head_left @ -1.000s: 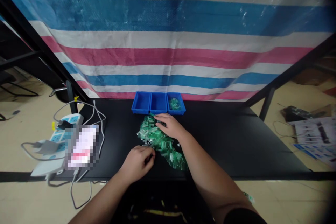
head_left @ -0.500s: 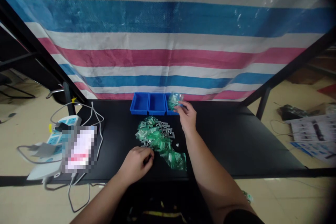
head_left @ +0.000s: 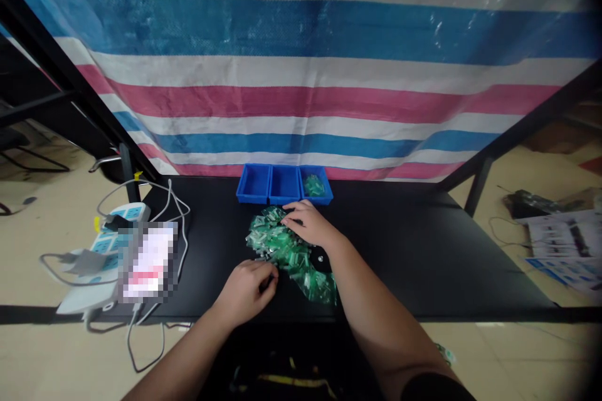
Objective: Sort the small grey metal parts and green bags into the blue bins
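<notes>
A heap of small green plastic bags (head_left: 282, 250) lies in the middle of the black table (head_left: 399, 250), with small grey metal parts mixed in. My right hand (head_left: 308, 223) rests on the heap's far side, fingers bent down onto the bags; what they pinch is hidden. My left hand (head_left: 247, 291) sits at the heap's near left edge, fingers curled, touching the grey parts. Three blue bins (head_left: 284, 184) stand in a row behind the heap. The right bin (head_left: 316, 186) holds green bags; the other two look empty.
A white power strip (head_left: 110, 232) with plugs and grey cables lies at the table's left end beside a blurred-out patch. A striped tarp (head_left: 301, 88) hangs behind the table. Black frame posts slant at both sides. Papers lie on the floor at the right.
My right hand carried a green bag to the right bin, let it go there, and came back onto the heap. My left hand stayed at the heap's near edge.
</notes>
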{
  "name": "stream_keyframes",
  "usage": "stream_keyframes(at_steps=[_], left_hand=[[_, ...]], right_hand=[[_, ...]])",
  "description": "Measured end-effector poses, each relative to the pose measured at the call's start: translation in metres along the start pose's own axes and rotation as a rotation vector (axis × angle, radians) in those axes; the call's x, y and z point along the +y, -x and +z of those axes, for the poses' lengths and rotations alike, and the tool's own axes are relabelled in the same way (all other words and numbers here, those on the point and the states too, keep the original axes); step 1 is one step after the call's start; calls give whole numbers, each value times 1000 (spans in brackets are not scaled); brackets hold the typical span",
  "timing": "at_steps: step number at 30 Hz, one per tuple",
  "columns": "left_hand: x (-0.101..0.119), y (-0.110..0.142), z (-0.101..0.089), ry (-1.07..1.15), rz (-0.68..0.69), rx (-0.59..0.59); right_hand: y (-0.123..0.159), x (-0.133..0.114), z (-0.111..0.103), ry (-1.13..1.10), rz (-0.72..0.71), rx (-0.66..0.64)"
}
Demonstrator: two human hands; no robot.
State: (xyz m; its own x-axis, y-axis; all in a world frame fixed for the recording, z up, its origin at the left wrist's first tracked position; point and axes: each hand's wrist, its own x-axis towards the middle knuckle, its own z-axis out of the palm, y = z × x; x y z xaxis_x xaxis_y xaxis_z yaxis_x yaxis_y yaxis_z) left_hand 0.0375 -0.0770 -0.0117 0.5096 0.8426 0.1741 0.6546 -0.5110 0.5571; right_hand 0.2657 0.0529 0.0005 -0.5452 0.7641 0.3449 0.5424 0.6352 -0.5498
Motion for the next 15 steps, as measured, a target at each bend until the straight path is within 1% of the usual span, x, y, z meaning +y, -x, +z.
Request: stream_keyframes(at_steps=[3, 6, 9, 13, 15], left_hand=[[-1, 0, 1, 2, -3, 1], [-2, -1, 1, 4, -2, -3], [-2, 0, 1, 1, -2, -8], [-1, 0, 0, 7, -14, -18], [0, 0, 0, 8, -17, -22]], right_hand=[[-2, 0, 6, 12, 20, -83], [-3, 1, 8, 10, 26, -91], [-4, 2, 8, -12, -5, -34], [-4, 2, 7, -79, -66, 95], [-4, 2, 8, -130, -69, 159]])
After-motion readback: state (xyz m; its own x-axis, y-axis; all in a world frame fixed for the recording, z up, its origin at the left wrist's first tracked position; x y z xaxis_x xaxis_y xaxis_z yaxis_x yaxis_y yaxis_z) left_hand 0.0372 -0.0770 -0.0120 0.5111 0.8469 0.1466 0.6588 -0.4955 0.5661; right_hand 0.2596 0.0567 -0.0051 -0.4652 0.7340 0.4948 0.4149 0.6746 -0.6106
